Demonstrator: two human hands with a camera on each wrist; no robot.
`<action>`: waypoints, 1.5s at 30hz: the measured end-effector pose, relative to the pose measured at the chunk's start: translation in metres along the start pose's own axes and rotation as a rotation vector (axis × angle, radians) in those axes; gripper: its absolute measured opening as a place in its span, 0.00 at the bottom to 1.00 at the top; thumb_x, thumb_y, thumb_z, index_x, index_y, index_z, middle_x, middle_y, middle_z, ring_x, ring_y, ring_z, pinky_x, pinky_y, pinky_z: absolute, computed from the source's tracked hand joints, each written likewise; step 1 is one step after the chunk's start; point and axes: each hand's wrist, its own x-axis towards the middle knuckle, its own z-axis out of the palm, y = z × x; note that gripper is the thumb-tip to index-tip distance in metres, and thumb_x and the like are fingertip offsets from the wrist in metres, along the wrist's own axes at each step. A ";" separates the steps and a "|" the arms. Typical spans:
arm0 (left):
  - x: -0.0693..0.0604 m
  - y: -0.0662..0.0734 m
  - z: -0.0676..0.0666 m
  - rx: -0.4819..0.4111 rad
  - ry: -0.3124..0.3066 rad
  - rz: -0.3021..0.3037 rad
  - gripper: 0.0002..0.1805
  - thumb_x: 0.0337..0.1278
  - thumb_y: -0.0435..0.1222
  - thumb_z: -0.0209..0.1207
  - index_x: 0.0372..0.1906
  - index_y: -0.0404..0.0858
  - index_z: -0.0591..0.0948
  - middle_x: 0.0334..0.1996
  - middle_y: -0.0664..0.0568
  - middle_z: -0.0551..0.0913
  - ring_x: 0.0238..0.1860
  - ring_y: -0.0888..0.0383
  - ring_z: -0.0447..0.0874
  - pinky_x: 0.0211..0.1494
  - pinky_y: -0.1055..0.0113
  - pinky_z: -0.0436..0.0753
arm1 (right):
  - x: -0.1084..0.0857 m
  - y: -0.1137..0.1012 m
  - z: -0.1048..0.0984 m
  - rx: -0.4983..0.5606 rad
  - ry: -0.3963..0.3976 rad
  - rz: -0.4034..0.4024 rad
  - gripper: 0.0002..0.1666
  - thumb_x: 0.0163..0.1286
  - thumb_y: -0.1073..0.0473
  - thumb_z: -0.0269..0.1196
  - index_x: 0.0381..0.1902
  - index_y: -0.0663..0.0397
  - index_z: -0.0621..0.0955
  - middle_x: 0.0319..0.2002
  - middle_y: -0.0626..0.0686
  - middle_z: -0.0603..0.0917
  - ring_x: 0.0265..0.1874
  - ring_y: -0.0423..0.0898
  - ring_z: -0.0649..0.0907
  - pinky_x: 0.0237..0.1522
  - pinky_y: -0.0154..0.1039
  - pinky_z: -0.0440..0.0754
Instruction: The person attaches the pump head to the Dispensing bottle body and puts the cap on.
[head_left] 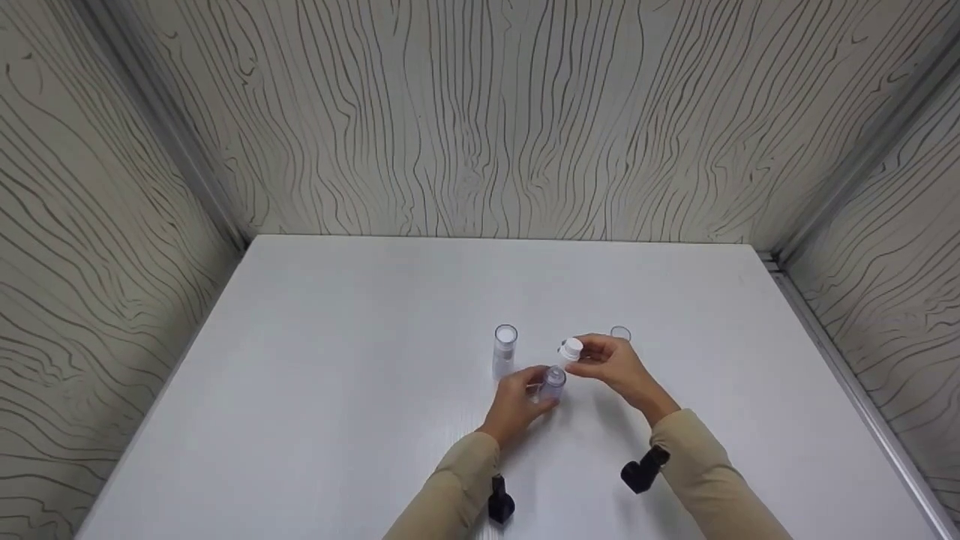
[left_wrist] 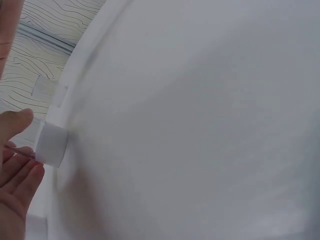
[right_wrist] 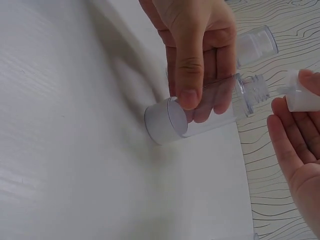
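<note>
Left of centre among the items, my left hand (head_left: 517,401) grips a clear bottle (head_left: 553,384) around its body. The bottle has a threaded open neck (right_wrist: 259,90) and a white base (left_wrist: 51,144). Just above and right of that neck, my right hand (head_left: 611,367) pinches a white pump top (head_left: 572,349). In the right wrist view a gap separates the pump top (right_wrist: 300,95) from the neck, with a thin stem pointing at it. A second bottle (head_left: 504,352) under a clear cap stands upright behind my left hand.
A clear cap (head_left: 620,333) stands on the white table (head_left: 337,360) just behind my right hand, partly hidden by it. Wood-grain patterned panels (head_left: 480,120) enclose the table at the back and sides.
</note>
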 end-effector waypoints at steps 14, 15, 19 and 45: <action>0.002 -0.011 -0.003 -0.082 -0.069 -0.020 0.22 0.50 0.34 0.69 0.52 0.32 0.81 0.49 0.43 0.86 0.52 0.51 0.85 0.57 0.68 0.83 | 0.002 0.001 0.000 -0.044 -0.019 0.010 0.31 0.58 0.62 0.70 0.54 0.78 0.75 0.45 0.54 0.86 0.38 0.31 0.84 0.44 0.25 0.82; 0.003 -0.012 -0.005 -0.112 -0.083 -0.038 0.22 0.49 0.34 0.69 0.52 0.32 0.81 0.49 0.42 0.86 0.52 0.51 0.86 0.56 0.69 0.83 | 0.002 0.001 0.000 -0.052 -0.016 0.018 0.31 0.59 0.62 0.69 0.55 0.77 0.75 0.46 0.56 0.85 0.38 0.30 0.84 0.45 0.25 0.82; 0.005 -0.012 -0.013 -0.195 -0.155 -0.128 0.23 0.49 0.36 0.70 0.52 0.32 0.82 0.49 0.41 0.86 0.50 0.49 0.86 0.55 0.64 0.84 | 0.004 0.005 -0.001 -0.063 0.013 0.066 0.31 0.61 0.58 0.69 0.56 0.73 0.76 0.49 0.57 0.85 0.41 0.29 0.84 0.48 0.25 0.81; 0.009 -0.007 -0.023 -0.234 -0.374 -0.348 0.20 0.50 0.41 0.70 0.50 0.41 0.85 0.49 0.49 0.88 0.52 0.59 0.85 0.57 0.66 0.81 | 0.022 0.013 0.000 -0.066 -0.007 0.269 0.37 0.62 0.53 0.67 0.61 0.72 0.72 0.55 0.63 0.82 0.48 0.41 0.85 0.62 0.45 0.79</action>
